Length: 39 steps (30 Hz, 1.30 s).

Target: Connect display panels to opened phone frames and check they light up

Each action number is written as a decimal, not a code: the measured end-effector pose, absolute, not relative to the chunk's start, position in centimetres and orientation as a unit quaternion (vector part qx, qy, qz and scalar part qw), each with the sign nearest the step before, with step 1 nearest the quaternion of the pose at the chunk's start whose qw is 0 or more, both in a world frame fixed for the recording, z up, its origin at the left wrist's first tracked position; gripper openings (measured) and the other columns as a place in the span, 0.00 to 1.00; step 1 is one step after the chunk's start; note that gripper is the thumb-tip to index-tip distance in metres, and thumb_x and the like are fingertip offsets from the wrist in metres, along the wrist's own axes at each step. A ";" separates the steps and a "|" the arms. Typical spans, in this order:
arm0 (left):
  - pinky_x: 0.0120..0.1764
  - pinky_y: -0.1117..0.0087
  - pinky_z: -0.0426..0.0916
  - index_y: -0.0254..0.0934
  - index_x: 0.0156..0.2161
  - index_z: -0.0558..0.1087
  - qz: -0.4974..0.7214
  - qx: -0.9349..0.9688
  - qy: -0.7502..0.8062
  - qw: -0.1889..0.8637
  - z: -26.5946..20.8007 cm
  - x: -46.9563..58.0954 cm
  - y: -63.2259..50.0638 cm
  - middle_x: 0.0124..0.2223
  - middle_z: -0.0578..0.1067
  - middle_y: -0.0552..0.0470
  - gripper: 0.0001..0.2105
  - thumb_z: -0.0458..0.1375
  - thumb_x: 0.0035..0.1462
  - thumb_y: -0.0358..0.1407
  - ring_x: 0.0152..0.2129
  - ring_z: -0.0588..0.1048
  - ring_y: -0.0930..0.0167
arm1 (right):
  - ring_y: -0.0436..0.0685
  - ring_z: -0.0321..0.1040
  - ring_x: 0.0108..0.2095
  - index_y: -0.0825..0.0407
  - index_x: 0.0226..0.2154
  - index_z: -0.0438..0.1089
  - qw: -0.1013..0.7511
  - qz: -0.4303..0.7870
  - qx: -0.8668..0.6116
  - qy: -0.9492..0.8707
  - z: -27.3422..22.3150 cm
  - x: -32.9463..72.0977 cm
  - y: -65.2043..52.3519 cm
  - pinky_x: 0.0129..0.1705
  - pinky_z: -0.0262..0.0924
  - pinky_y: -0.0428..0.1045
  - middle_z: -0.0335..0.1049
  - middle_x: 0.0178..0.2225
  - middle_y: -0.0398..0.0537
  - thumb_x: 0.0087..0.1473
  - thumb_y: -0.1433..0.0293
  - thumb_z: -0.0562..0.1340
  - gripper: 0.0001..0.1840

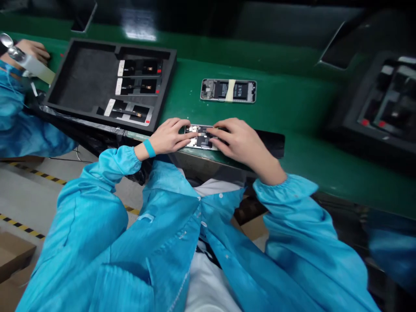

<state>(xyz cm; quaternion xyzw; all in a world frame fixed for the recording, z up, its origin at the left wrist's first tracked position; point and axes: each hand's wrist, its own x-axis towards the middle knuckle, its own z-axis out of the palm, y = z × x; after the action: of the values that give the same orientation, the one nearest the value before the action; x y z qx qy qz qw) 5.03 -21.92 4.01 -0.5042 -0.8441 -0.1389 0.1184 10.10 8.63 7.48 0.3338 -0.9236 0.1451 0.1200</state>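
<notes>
An opened phone (203, 141) with its circuit board and inner parts bare lies at the bench's near edge, between my two hands. My left hand (170, 136) grips its left end, the index finger stretched across the board and the thumb along the near edge. On the right part, the bent fingers of my right hand (235, 138) press close together over the inner parts. Whether those fingertips pinch a small part cannot be made out. A flat black panel (274, 144) sticks out to the right from behind my right hand.
Beyond my hands, another open phone (214, 90) with a yellowish tape strip lies on the green bench (185, 108). A black foam tray (74, 78) at left holds several screen parts (138, 86). More parts fill a blurred tray (344, 112) at right. A co-worker's hand (34, 50) rests far left.
</notes>
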 end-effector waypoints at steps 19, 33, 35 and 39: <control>0.69 0.43 0.66 0.35 0.80 0.49 -0.241 -0.521 -0.819 -0.007 5.1 4.5 -16.4 0.71 0.68 0.28 0.48 0.67 0.65 0.47 0.67 0.70 0.47 | 0.76 0.72 0.63 0.48 0.71 0.69 0.044 0.242 0.290 -0.925 6.6 10.8 16.8 0.66 0.66 0.71 0.76 0.63 0.61 0.58 0.31 0.62 0.52; 0.74 0.39 0.60 0.37 0.80 0.48 -0.259 -0.494 -0.830 0.001 5.5 5.1 -14.5 0.70 0.73 0.34 0.49 0.67 0.65 0.50 0.66 0.73 0.50 | 0.76 0.63 0.71 0.44 0.67 0.74 0.100 0.215 0.308 -0.921 5.9 12.5 15.9 0.70 0.60 0.73 0.64 0.73 0.61 0.62 0.40 0.66 0.40; 0.74 0.39 0.60 0.37 0.80 0.49 -0.260 -0.492 -0.831 0.001 5.2 5.1 -14.8 0.71 0.72 0.34 0.49 0.67 0.65 0.52 0.67 0.72 0.50 | 0.76 0.63 0.71 0.44 0.65 0.76 0.096 0.212 0.286 -0.930 5.7 13.5 17.3 0.70 0.59 0.74 0.65 0.72 0.60 0.62 0.40 0.67 0.38; 0.74 0.40 0.61 0.37 0.80 0.51 -0.266 -0.494 -0.828 0.005 5.0 5.0 -15.2 0.73 0.69 0.32 0.48 0.66 0.66 0.53 0.68 0.72 0.50 | 0.79 0.63 0.71 0.50 0.74 0.64 0.100 0.224 0.178 -0.953 5.3 15.4 21.3 0.72 0.59 0.73 0.65 0.71 0.67 0.57 0.35 0.68 0.55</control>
<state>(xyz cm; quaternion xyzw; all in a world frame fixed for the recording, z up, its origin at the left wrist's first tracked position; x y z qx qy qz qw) 5.03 -15.17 5.01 -0.4941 -0.8276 -0.2664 0.0048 15.37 21.25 5.32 0.1778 -0.9530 0.2239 0.1001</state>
